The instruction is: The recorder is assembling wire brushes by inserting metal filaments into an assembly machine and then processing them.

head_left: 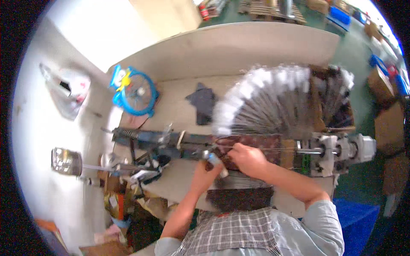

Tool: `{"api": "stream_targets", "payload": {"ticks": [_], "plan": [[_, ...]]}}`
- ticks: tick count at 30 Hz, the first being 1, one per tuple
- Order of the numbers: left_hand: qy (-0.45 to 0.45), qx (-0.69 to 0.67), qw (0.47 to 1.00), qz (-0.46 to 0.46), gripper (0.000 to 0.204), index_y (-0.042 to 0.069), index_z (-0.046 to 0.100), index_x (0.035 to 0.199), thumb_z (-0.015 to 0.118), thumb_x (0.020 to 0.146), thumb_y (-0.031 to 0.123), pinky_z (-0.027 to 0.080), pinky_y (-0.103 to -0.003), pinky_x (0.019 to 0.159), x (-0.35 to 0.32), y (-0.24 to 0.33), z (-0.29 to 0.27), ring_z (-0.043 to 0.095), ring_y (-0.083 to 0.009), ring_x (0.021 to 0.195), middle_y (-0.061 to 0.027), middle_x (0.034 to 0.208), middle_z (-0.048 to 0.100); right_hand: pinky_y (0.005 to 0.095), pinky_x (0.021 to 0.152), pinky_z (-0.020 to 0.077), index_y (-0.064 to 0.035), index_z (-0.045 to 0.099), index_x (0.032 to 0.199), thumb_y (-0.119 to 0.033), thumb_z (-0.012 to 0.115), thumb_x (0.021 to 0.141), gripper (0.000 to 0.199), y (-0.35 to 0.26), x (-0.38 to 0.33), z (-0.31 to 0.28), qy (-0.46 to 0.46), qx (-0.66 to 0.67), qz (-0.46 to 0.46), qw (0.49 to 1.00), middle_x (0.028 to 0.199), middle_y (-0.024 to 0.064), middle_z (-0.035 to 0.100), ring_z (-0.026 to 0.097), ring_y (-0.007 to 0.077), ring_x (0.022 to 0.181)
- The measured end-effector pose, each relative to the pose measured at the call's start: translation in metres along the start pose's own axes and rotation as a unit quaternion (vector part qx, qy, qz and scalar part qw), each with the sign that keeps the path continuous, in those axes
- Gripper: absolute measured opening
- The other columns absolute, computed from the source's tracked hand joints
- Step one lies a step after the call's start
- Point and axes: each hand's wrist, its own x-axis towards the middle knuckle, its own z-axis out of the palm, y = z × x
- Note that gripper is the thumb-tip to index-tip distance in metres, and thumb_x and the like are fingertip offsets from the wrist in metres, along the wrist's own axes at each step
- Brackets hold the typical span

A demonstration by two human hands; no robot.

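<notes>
Blurring hides much of the head view: the fanned bundle of clear-wrapped strips (pixel 273 98) at upper centre smears at its tips. Right hand (pixel 250 158) pinches a thin rod (pixel 273 149) running left-right at centre frame. Left hand (pixel 205 170) curls round a small tool (pixel 215 164); its fingertips are hidden.

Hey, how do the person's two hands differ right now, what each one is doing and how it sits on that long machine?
The left hand is closed around a small tool with a pale tip, while the right hand holds no tool and presses its fingers onto the dark reddish strip. The left hand comes up from below with the forearm bare; the right arm comes in from the right side wearing a light sleeve. Both work at the same spot on the long machine.
</notes>
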Motion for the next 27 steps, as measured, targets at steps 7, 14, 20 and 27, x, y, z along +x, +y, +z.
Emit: {"api": "stream_targets", "payload": {"ticks": [7, 14, 20, 27], "plan": [[0.211, -0.579, 0.756, -0.222, 0.02, 0.01, 0.059, 0.089, 0.063, 0.083, 0.029, 0.043, -0.026, 0.062, -0.031, -0.06, -0.112, 0.049, -0.0121, 0.063, 0.0024, 0.074, 0.053, 0.0375, 0.066, 0.0484, -0.0038, 0.059, 0.088, -0.015, 0.063, 0.075, 0.017, -0.008, -0.004, -0.027, -0.002, -0.017, -0.079, 0.997, 0.082, 0.0089, 0.054, 0.056, 0.0282, 0.078], [0.201, -0.572, 0.77, -0.197, 0.016, 0.012, 0.062, 0.086, 0.065, 0.082, 0.028, 0.041, -0.027, 0.062, -0.024, -0.095, -0.122, 0.049, -0.0108, 0.066, 0.0042, 0.072, 0.053, 0.0371, 0.07, 0.0485, -0.0027, 0.059, 0.091, -0.015, 0.062, 0.077, 0.019, -0.019, -0.003, -0.034, -0.098, -0.02, -0.021, 0.995, 0.085, 0.0104, 0.057, 0.057, 0.0287, 0.082], [0.229, -0.602, 0.74, -0.197, 0.014, 0.012, 0.061, 0.084, 0.066, 0.08, 0.024, 0.04, -0.026, 0.063, -0.025, -0.074, -0.113, 0.048, -0.0108, 0.065, 0.0044, 0.071, 0.053, 0.0367, 0.072, 0.0486, -0.0029, 0.059, 0.093, -0.013, 0.064, 0.076, 0.02, -0.023, -0.011, -0.053, -0.071, 0.03, 0.001, 0.997, 0.087, 0.011, 0.057, 0.057, 0.0289, 0.082], [0.174, -0.504, 0.844, -0.067, 0.01, 0.007, 0.057, 0.077, 0.057, 0.083, 0.014, 0.043, -0.026, 0.061, -0.04, -0.041, -0.067, 0.049, -0.011, 0.064, -0.0019, 0.067, 0.052, 0.0364, 0.068, 0.0485, -0.0041, 0.061, 0.092, -0.011, 0.063, 0.073, 0.02, -0.026, -0.002, -0.104, 0.061, -0.006, -0.005, 0.998, 0.079, 0.0117, 0.058, 0.058, 0.0301, 0.076]]}}
